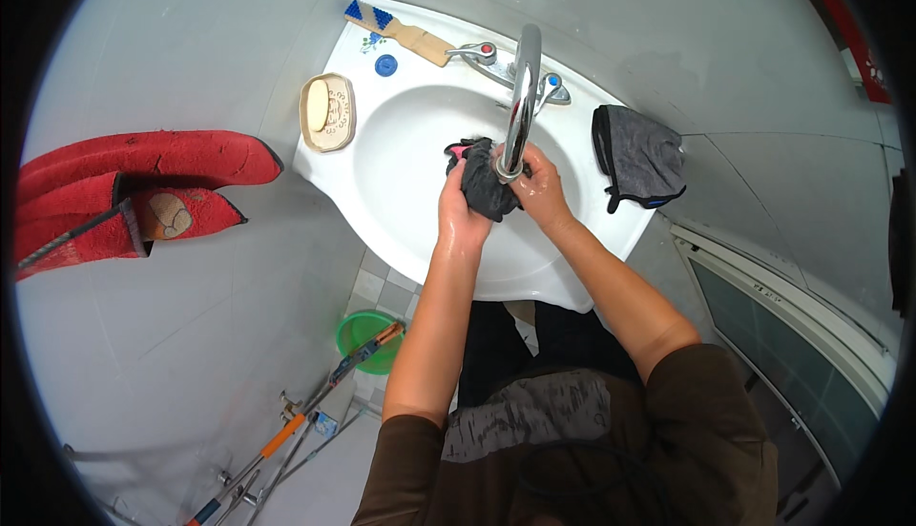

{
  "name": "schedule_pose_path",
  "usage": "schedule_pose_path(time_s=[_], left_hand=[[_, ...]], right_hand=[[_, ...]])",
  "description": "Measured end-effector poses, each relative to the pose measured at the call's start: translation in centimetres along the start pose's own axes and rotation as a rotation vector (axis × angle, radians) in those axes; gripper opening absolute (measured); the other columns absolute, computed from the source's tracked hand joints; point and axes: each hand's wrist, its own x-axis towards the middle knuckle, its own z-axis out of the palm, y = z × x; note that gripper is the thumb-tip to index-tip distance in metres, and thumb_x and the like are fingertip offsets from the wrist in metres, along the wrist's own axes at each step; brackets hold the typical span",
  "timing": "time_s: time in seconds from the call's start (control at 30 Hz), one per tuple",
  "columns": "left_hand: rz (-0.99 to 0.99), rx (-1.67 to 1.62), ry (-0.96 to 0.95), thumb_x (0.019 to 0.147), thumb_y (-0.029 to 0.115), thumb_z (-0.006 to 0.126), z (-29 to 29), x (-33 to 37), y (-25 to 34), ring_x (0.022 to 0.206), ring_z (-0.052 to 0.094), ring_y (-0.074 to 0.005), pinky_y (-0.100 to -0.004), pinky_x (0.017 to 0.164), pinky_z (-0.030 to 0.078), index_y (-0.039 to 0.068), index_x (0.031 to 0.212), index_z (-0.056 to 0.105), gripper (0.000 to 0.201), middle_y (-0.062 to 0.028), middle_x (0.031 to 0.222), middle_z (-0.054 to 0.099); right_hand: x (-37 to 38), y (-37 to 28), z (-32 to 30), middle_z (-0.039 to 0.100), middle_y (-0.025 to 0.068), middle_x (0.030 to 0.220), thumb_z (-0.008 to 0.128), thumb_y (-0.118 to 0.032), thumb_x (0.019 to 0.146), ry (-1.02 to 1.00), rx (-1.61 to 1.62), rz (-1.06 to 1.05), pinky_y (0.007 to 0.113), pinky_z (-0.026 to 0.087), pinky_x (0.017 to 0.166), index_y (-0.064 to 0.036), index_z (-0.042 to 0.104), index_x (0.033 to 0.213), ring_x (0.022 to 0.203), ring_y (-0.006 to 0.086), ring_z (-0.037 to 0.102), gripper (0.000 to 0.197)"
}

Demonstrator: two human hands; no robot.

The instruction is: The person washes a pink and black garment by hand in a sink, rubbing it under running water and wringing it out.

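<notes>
Over the white washbasin (396,168), a bunched dark grey cloth (485,185) with a small pink patch is held beneath the tap spout (522,97). My left hand (462,216) is closed around its near left side. On the other side, my right hand (542,192) grips the cloth, its fingertips partly hidden behind the spout's end. Both hands and forearms look wet. On the basin's right rim lies a second grey cloth (637,156) with black edging, apart from my hands.
At the back left rim lie a wooden brush (405,35) with blue bristles and a blue round stopper (385,65). A soap bar (318,106) sits in a beige dish (340,130). Red towels (143,168) hang at left. Below are a green basin (355,330) and long poles (286,435).
</notes>
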Motion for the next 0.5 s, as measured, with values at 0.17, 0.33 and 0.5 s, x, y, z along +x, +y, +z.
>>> schedule_pose_path(time_s=[0.17, 0.33, 0.5], left_hand=[[-0.073, 0.037, -0.227, 0.094, 0.028, 0.039, -4.8, 2.8, 0.1, 0.091, 0.058, -0.0238, -0.0371, 0.084, 0.046, 0.003, 0.108, 0.054, 0.032, -0.0097, 0.1, 0.06], [0.026, -0.026, 0.006, 0.095, 0.024, 0.039, 0.1, -0.1, -2.1, 0.092, 0.057, -0.0208, -0.0351, 0.081, 0.048, 0.005, 0.113, 0.05, 0.028, -0.0067, 0.101, 0.056], [0.069, 0.005, 0.121, 0.093, 0.019, 0.046, 1.1, -1.3, -1.0, 0.073, 0.058, -0.0192, -0.0325, 0.06, 0.046, 0.01, 0.106, 0.052, 0.017, -0.0062, 0.09, 0.061]], right_hand=[[-1.8, -5.1, 3.6, 0.06, 0.0054, 0.081, 0.066, -0.016, 0.077, -0.182, -0.107, -0.22, 0.031, 0.048, 0.069, -0.0059, 0.06, 0.083, 0.075, 0.0211, 0.059, 0.014], [2.2, -2.2, 2.4, 0.061, 0.0069, 0.074, 0.064, -0.03, 0.078, -0.041, -0.582, -0.217, 0.037, 0.049, 0.066, -0.0097, 0.06, 0.077, 0.071, 0.0279, 0.061, 0.02], [6.4, -3.7, 1.6, 0.058, 0.0095, 0.089, 0.063, -0.023, 0.078, -0.254, -0.801, -0.446, 0.04, 0.047, 0.069, -0.006, 0.058, 0.083, 0.082, 0.0291, 0.058, 0.018]])
